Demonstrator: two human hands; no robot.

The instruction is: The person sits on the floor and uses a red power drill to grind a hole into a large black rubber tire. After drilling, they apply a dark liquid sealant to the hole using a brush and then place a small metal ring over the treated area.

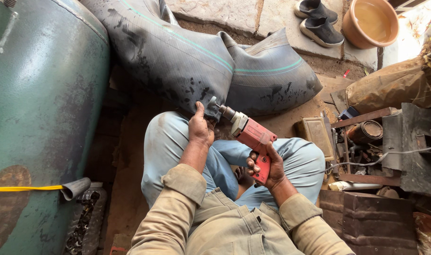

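Grinding step: drill (pixel 250 137) bit against tube (pixel 177 61).
Left hand (pixel 200 128) pinches the tube edge; right hand (pixel 268 166) fingers closed round the drill grip. Next likely needs steady tip pressure.

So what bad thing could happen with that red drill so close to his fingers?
The red drill's tip sits right beside the left hand pinching the black inner tube, so a slip might nick the thumb. The right hand holds it alone, and its grey cord trails over the metal clutter and could snag.
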